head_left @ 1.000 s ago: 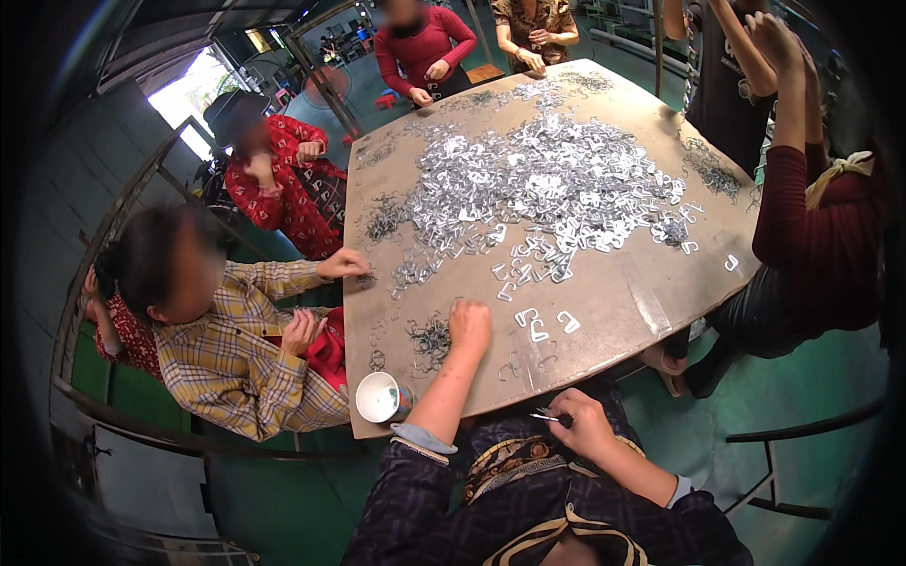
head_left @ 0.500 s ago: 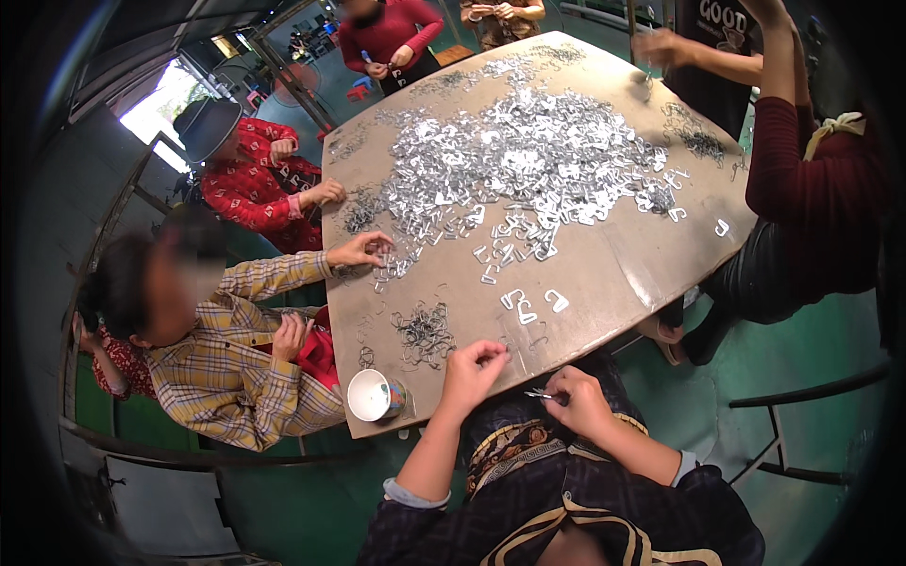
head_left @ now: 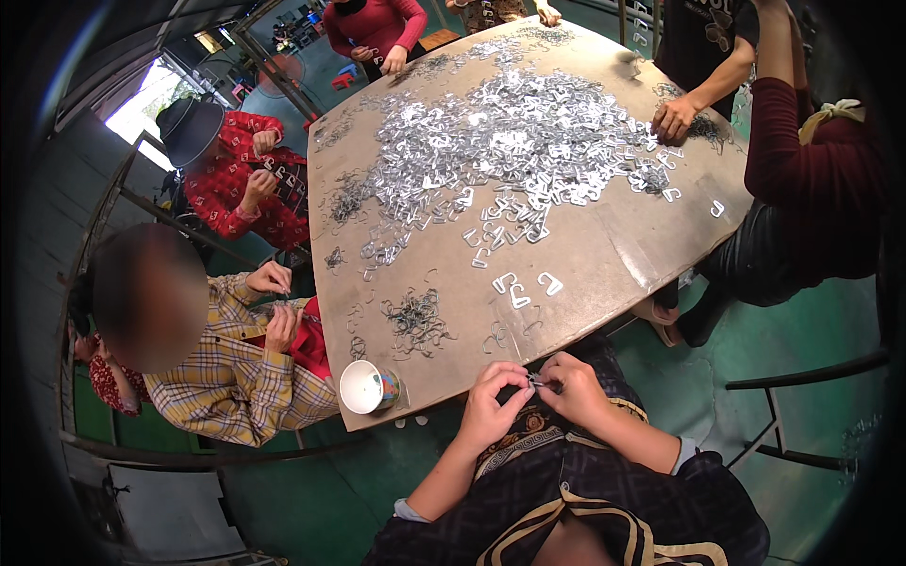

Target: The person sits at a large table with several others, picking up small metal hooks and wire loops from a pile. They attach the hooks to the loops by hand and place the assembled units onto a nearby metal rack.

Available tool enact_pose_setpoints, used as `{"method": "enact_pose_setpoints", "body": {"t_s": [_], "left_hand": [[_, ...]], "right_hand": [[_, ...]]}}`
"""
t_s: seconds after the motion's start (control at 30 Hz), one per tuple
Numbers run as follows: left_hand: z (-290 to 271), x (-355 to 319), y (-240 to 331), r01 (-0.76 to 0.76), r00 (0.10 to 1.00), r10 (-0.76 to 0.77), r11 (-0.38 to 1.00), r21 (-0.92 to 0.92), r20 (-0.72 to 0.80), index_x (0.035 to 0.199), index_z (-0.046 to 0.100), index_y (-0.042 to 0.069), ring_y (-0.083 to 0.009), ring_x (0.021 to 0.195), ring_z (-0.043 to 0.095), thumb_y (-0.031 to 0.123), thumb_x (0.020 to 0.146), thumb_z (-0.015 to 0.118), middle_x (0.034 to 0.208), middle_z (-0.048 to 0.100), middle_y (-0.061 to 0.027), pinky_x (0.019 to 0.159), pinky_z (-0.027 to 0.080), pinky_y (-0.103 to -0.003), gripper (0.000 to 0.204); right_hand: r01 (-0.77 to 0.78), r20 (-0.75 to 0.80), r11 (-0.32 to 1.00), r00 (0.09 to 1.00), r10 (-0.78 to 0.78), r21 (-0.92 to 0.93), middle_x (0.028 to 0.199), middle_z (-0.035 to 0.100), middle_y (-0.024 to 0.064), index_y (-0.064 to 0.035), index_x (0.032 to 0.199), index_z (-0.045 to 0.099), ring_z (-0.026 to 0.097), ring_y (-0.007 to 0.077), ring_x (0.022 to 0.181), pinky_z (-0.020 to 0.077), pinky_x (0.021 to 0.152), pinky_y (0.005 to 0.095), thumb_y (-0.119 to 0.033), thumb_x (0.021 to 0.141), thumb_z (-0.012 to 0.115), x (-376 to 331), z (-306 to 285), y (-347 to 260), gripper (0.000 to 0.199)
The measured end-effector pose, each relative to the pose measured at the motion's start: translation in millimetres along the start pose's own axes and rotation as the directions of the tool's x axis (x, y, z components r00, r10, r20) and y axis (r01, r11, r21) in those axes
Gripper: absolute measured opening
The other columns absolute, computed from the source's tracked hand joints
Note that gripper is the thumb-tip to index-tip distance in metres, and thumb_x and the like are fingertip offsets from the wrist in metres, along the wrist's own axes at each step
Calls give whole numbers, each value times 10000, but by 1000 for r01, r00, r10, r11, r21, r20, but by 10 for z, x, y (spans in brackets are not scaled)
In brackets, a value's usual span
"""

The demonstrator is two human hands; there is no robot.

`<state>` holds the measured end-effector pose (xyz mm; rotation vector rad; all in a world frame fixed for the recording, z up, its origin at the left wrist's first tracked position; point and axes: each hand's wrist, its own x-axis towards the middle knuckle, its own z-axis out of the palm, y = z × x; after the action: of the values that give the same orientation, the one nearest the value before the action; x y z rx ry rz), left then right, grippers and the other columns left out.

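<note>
At the table's near edge my left hand (head_left: pixel 494 406) and my right hand (head_left: pixel 573 389) meet, thumbs and fingertips pinched together. My right fingers hold a small silvery metal hook (head_left: pixel 533 379), mostly covered by the fingertips. My left fingertips press at its other end; what they pinch is too small to make out. Just beyond my hands a few thin wire clips (head_left: pixel 494 336) lie on the table. Farther off are three loose flat silver hooks (head_left: pixel 517 295), and to the left is a tangle of dark wire clips (head_left: pixel 418 321).
A large heap of silver hooks (head_left: pixel 510 141) covers the middle of the brown table (head_left: pixel 585 274). A paper cup (head_left: pixel 363 387) stands at the near left corner. Several co-workers sit or stand around; one in a yellow plaid shirt (head_left: pixel 236 377) is at my left. A chair frame (head_left: pixel 779 420) is at right.
My left hand has come back from the tabletop to meet my right hand, which has risen slightly. The co-worker in plaid has drawn a hand back from the heap.
</note>
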<state>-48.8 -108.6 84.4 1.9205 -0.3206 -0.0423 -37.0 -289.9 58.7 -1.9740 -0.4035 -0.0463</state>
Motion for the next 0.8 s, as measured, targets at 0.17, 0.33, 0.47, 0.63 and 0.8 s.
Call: {"method": "enact_pose_setpoints", "body": {"t_s": [0.17, 0.33, 0.47, 0.63, 0.8], "left_hand": [[82, -46, 20, 55, 998, -57, 983, -178, -7, 920, 576, -10, -203, 996, 618, -1, 873, 611, 1055, 660, -140, 916, 459, -329, 60], [64, -83, 19, 30, 997, -46, 972, -233, -63, 930, 550, -10, -212, 994, 640, -17, 886, 586, 1054, 673, -142, 886, 485, -328, 57], [47, -84, 23, -4, 997, -8, 986, -167, -72, 914, 549, -9, -211, 983, 638, -28, 875, 589, 1030, 668, -140, 887, 480, -327, 59], [70, -73, 48, -69, 995, 64, 996, -61, -80, 905, 554, -9, -222, 968, 638, -39, 861, 594, 995, 660, -142, 884, 479, -331, 66], [91, -104, 16, -52, 994, 47, 997, -54, -94, 893, 562, -7, -235, 957, 642, -38, 842, 614, 990, 662, -138, 868, 482, -334, 79]], "right_hand": [[69, 35, 997, 997, -71, 37, 906, 637, 134, -2, 872, 699, 660, 292, 749, 539, 682, 353, -39, 708, 749, -2, -31, 32, 176], [99, 9, 987, 995, -101, 126, 972, 649, 143, -10, 963, 702, 672, 250, 780, 538, 730, 322, -73, 746, 753, 184, -336, 66, 232], [-137, -260, 979, 961, 95, -148, 895, 621, 141, -3, 978, 699, 613, 291, 834, 492, 754, 377, -131, 759, 742, 485, -301, 543, 257], [-153, -342, 908, 940, 11, -390, 915, 576, 129, -23, 985, 689, 534, 322, 921, 422, 812, 416, -167, 712, 783, 906, -152, 728, 323], [-161, -343, 882, 939, -1, -444, 889, 582, 125, -32, 950, 653, 534, 332, 906, 419, 803, 433, -124, 689, 790, 1044, -66, 764, 309]]}}
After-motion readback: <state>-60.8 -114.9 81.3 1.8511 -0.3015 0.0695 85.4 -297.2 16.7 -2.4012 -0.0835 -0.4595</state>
